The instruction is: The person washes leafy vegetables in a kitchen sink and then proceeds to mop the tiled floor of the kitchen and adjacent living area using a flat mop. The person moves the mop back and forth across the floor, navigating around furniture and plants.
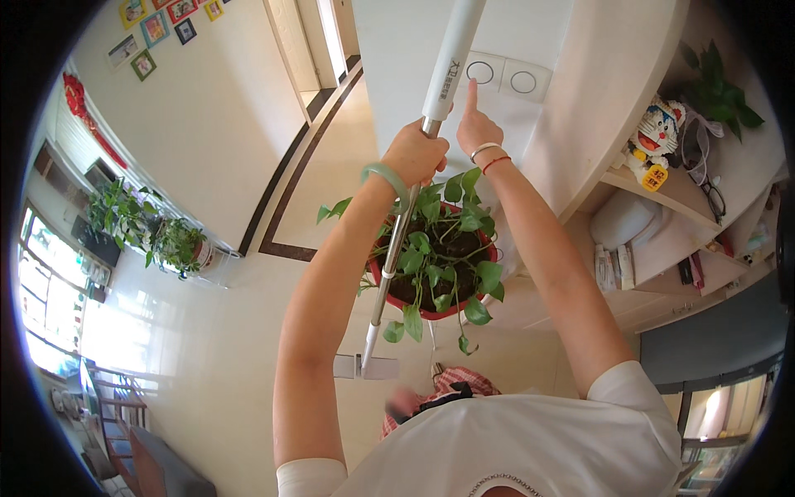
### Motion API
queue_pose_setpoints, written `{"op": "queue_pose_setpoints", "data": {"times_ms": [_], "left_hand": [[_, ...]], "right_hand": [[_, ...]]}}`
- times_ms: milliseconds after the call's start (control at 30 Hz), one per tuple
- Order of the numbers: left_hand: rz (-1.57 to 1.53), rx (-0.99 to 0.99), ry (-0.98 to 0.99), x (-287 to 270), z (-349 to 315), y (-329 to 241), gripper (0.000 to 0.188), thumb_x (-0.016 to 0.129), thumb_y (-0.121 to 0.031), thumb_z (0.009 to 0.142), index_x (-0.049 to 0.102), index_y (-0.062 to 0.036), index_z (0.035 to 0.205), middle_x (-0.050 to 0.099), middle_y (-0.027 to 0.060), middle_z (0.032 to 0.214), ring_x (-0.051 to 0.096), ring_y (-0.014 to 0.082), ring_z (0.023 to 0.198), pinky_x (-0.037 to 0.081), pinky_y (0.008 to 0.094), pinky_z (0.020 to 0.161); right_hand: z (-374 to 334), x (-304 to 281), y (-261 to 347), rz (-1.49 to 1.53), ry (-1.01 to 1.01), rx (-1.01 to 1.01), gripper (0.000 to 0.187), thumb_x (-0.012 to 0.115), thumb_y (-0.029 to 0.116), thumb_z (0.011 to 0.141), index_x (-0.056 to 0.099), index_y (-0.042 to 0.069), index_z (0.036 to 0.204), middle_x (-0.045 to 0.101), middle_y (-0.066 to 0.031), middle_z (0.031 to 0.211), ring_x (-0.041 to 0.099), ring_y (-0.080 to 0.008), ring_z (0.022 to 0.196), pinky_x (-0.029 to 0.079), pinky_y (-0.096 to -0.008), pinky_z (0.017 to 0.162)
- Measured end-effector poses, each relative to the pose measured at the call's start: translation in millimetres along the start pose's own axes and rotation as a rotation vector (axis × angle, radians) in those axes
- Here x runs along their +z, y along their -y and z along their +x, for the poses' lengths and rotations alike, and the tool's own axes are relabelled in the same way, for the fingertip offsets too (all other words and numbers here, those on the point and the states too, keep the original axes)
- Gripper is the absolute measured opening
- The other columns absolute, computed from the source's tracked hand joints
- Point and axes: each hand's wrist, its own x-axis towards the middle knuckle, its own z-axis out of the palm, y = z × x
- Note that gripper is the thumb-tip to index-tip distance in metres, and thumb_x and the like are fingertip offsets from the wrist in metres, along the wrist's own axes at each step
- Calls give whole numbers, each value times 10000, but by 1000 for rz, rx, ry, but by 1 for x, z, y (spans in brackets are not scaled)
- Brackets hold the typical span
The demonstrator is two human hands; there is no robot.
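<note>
My left hand (414, 155), with a green bangle at the wrist, is closed around a mop (389, 269) just below its white upper tube. The silver pole slants down past a potted plant to a flat white head (366, 367) near the floor. At the wall, my right hand (479, 132) reaches up with its index finger stretched out and the other fingers curled. It holds nothing. That fingertip is at the left one of two white wall switches (487, 76); whether it presses cannot be made out.
The leafy plant (414, 261) in a red pot (436, 314) stands below my hands. Shelves (662, 199) at the right hold a figurine (658, 137), glasses (714, 199) and small items. More plants (170, 240) stand at the left, near a doorway. A dark chair (157, 460) is at lower left.
</note>
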Motion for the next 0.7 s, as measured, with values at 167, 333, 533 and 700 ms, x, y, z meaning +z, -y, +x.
{"op": "queue_pose_setpoints", "data": {"times_ms": [167, 333, 533, 700], "left_hand": [[0, 4, 25, -5, 0, 4, 603, 458, -62, 806, 372, -181, 1391, 502, 61, 594, 414, 126, 402, 379, 287, 383], [-25, 11, 21, -5, -2, 3, 600, 438, -52, 816, 395, -212, 1393, 460, 25, 558, 368, 99, 404, 351, 265, 387], [-43, 1, 3, -4, -2, -1, 591, 442, -47, 815, 413, -210, 1382, 452, 21, 554, 357, 97, 401, 344, 264, 384], [-43, -2, 25, -4, -5, -2, 590, 438, -57, 811, 399, -185, 1385, 496, 58, 591, 416, 126, 401, 381, 287, 394]], "right_hand": [[12, -2, -5, -74, -12, -5, 801, 426, 88, 826, -47, 190, 1464, 654, -125, 783, 632, -289, 669, 489, -412, 590], [14, -8, -3, -105, -11, 16, 813, 435, 78, 826, -56, 191, 1465, 657, -133, 809, 642, -289, 699, 503, -404, 620], [13, -20, 4, -66, 63, 44, 800, 420, 80, 841, -73, 165, 1465, 665, -155, 877, 652, -302, 754, 516, -397, 668], [17, -21, 1, -12, 75, 50, 797, 420, 80, 840, -65, 175, 1466, 661, -161, 905, 649, -311, 783, 516, -409, 689]]}}
